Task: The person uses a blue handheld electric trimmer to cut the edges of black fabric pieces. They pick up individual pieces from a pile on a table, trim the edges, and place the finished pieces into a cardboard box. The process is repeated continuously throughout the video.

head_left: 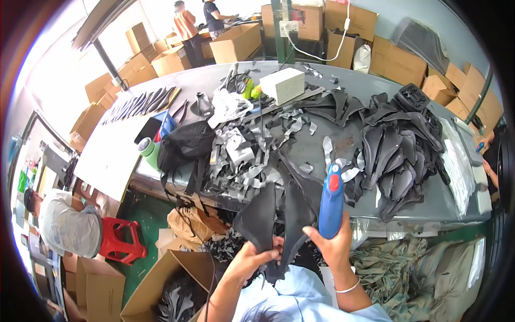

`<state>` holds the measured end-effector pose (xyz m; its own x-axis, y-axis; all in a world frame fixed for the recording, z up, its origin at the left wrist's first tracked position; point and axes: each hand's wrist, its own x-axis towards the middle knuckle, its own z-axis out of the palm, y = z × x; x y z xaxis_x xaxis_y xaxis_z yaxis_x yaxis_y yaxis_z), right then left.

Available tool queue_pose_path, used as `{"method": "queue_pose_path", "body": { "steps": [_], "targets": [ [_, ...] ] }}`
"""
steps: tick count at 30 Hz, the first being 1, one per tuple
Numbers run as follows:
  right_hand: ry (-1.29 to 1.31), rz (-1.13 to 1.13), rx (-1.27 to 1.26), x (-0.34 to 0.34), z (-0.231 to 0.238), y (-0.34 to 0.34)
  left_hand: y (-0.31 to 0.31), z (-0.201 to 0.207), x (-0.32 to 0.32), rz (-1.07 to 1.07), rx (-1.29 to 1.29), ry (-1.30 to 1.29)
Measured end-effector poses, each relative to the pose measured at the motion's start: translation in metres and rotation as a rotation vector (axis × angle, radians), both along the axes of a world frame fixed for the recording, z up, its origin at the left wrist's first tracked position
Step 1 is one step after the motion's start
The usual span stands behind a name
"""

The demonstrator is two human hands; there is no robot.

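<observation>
The saddle (255,217) is at the counter's (330,130) edge, its narrow end in clamped fingers (278,243) of the left hand (251,261), apparently for steadiness; the right hand's (336,247) fingers grip the tool (331,212) low, seemingly freeing its button (334,183).

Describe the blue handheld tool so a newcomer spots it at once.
Find the large grey table, then the heap of black pieces on its right. Left of that heap, by the near edge, the right grip holds the tool. Its blue body and red patch stand out amid black and grey.
</observation>
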<state>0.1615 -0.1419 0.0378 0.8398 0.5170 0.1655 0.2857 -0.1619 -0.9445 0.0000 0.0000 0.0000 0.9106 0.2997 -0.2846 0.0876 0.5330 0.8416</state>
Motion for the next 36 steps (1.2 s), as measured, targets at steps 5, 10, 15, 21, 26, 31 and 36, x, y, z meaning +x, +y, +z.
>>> {"method": "queue_pose_path", "body": {
  "steps": [5, 10, 15, 21, 26, 31, 36],
  "targets": [
    [-0.074, 0.110, 0.066, -0.001, 0.004, 0.008, -0.006, 0.008, -0.021, 0.235, -0.115, -0.224],
    [-0.130, 0.150, -0.067, -0.033, 0.022, 0.014, 0.001, 0.029, -0.038, 0.457, -0.288, -0.288],
    [-0.447, 0.477, -0.233, -0.073, 0.015, 0.007, -0.019, 0.031, -0.029, 0.860, -0.034, -0.418],
    [-0.399, 0.661, -0.165, -0.093, 0.023, 0.009, -0.034, -0.024, -0.037, 1.020, 0.168, -0.345],
    [-0.421, 0.679, -0.146, -0.096, 0.029, 0.011, -0.036, -0.039, -0.038, 1.061, 0.339, -0.302],
    [-0.401, 0.690, -0.120, -0.097, 0.034, 0.012, -0.033, -0.050, -0.040, 1.058, 0.545, -0.314],
    [-0.387, 0.677, -0.129, -0.092, 0.041, 0.013, -0.023, -0.049, -0.041, 1.118, 0.822, -0.494]
  ]
}}
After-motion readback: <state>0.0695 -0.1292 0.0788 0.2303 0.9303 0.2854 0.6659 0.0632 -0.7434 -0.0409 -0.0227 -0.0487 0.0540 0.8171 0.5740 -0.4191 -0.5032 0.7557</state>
